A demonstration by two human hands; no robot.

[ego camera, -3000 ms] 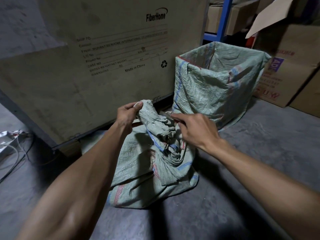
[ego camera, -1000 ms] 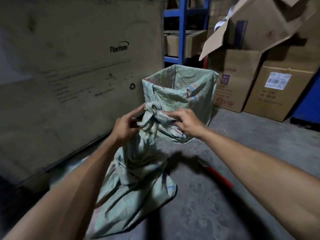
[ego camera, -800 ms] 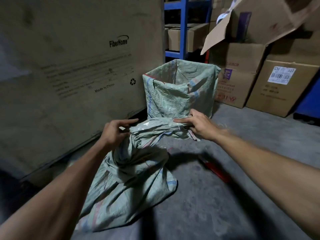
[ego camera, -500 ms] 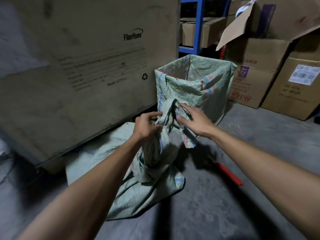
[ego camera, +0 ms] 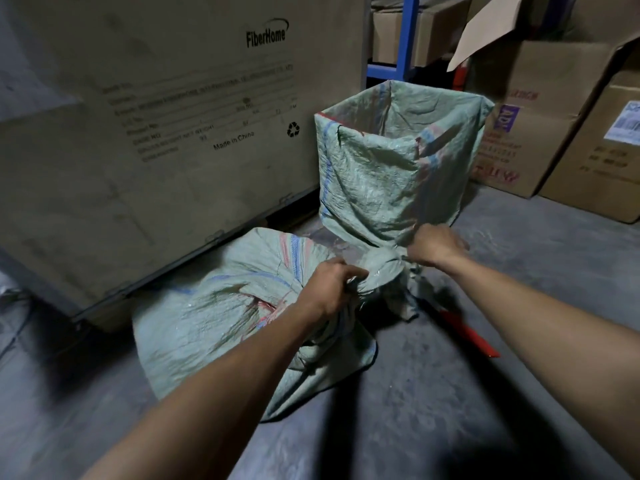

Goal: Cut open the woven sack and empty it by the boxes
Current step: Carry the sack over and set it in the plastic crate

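Observation:
A grey-green woven sack lies slumped on the concrete floor, its bunched neck pointing right. My left hand grips the twisted neck from the left. My right hand pinches the loose end of the same neck a little farther right and higher. A red-handled tool lies on the floor just right of the sack, below my right forearm; its blade end is hidden by the cloth.
A second woven sack stands upright and open behind my hands. A big FiberHome crate fills the left. Cardboard boxes and a blue rack stand behind. Bare floor lies in front.
The sack's neck has come down from chest height to near the floor and now points right. Both hands followed it down and still hold it.

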